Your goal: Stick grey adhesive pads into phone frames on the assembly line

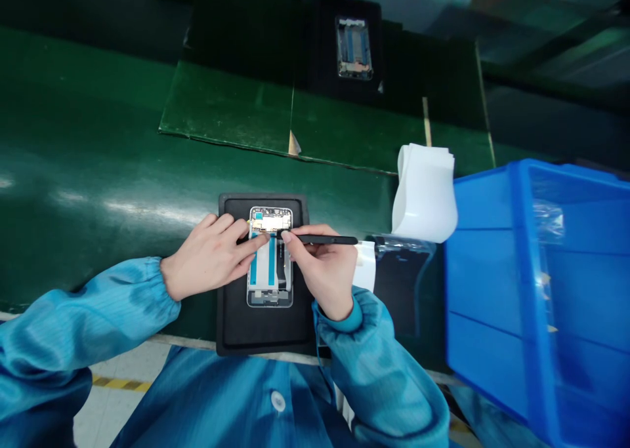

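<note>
An opened smartphone frame [270, 222] lies on a black rubber mat [266, 333], showing a gold-toned circuit board at its top and blue strips and a dark ribbon cable below. My left hand [207, 258] rests across it, fingertips on the frame's middle, not gripping it. My right hand [322, 271] holds black tweezers [325, 239], their tips touching the phone near the board's lower edge. The hands hide the middle of the phone.
A second phone frame [353, 48] lies on a black mat [354, 15] at the far end of the green bench [98, 140]. To the right are a curled stack of white sheets [426, 192], a plastic-wrapped dark item [401, 284] and a blue plastic bin [536, 290].
</note>
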